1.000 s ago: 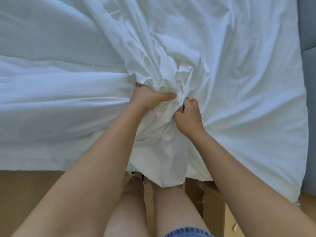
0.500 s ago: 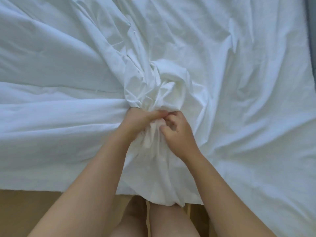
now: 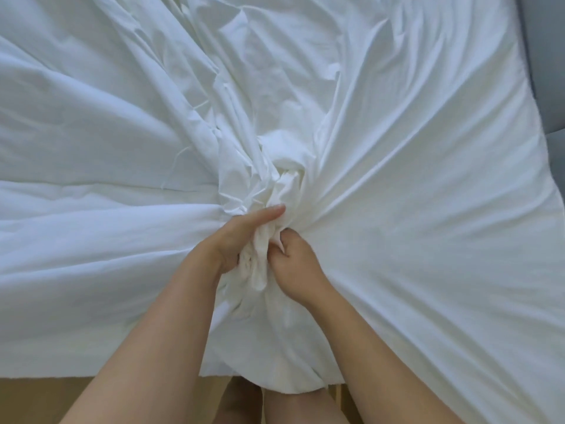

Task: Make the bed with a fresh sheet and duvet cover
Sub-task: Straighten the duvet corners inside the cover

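The two hands have come closer together than they were a moment ago. Now only a twist of cloth is between them, and less floor shows below the bed.

The left hand (image 3: 235,237) grips the bunch (image 3: 260,258) from the left side. Its thumb lies out straight on top and its other fingers are hidden under the folds. The right hand (image 3: 295,261) grips the same bunch from the right with its fingers curled in. The bunch is part of the big white cloth (image 3: 397,179) that covers the bed (image 3: 76,347). It sits a little way in from the near edge, about in the middle of that edge, and lines of pulled cloth run out from it to every side. I cannot tell whether this cloth is the sheet or the duvet cover.

I think the step is gathering the cloth to pull it or turn it. To do it well, both hands should hold tight and pull evenly. The hands should take more cloth a bit at a time, so no fold slips out. A hard tug on one side could drag the far part crooked.

If the cloth is the duvet cover, it works like a big bag. I cannot see its opening, so I cannot say if a duvet is inside. The left part looks thicker and softer.

The wooden floor (image 3: 46,399) shows below the near edge, with the person's bare legs (image 3: 293,408).
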A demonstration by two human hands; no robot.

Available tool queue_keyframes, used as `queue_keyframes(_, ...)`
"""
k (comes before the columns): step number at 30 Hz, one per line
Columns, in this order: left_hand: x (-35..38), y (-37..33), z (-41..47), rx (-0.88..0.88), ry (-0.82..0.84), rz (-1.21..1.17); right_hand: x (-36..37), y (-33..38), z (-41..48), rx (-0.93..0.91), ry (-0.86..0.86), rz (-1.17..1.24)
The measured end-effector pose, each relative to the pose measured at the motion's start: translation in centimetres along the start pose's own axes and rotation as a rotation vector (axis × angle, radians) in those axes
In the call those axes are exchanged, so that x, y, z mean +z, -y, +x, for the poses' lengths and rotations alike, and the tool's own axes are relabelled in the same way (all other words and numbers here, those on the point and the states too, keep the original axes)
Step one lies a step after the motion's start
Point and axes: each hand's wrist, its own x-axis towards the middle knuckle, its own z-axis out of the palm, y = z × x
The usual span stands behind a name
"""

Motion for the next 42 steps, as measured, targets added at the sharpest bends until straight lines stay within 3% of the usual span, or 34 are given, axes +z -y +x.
queue_keyframes(5, 0.2, -1.0, 0.6, -0.108, -0.012, 0.135, 0.3, -0.3, -0.2, -0.114, -0.080, -0.042)
queue_keyframes(11, 0.1, 0.6, -0.3, -0.001, -0.173, -0.067, -1.3, -2.9, -0.8, -0.049, -0.249, -0.222)
queue_keyframes(15, -2.5, 2.3, -2.7, 0.086, -0.300, -0.206, -2.1, -4.2, -1.6, 0.153, -0.050, -0.402)
queue_keyframes(17, -3.1, 3.0, -3.4, 0.128, -0.397, -0.213, -2.3, -4.2, -1.8, 0.154, 0.053, -0.480)
queue_keyframes(20, -1.6, 3.0, -3.0, 0.208, -0.529, -0.048, -1.7, -4.0, -2.3, 0.128, 0.184, -0.576)
queue_keyframes(23, -0.6, 3.1, -2.4, 0.216, -0.495, 0.130, -1.0, -4.5, -2.7, -0.001, 0.218, -0.782)
queue_keyframes(27, -1.4, 3.4, -2.0, 0.058, -0.380, 0.091, -0.5, -6.4, -2.1, -0.014, 0.121, -0.976)
queue_keyframes(32, -1.5, 3.4, -1.3, 0.004, -0.377, 0.007, 0.3, -8.0, 1.2, -0.152, -0.296, -0.717)
queue_keyframes(33, -1.0, 3.3, -1.1, 0.033, -0.382, 0.035, 0.1, -7.6, 1.8, -0.134, -0.297, -0.632)
queue_keyframes(36, 0.1, 3.6, -0.7, 0.130, -0.453, 0.080, -1.1, -6.9, 2.9, -0.008, -0.135, -0.590)
queue_keyframes(42, -0.3, 3.6, -1.4, 0.156, -0.561, 0.187, -4.5, -5.4, 2.2, -0.120, 0.159, -0.693)
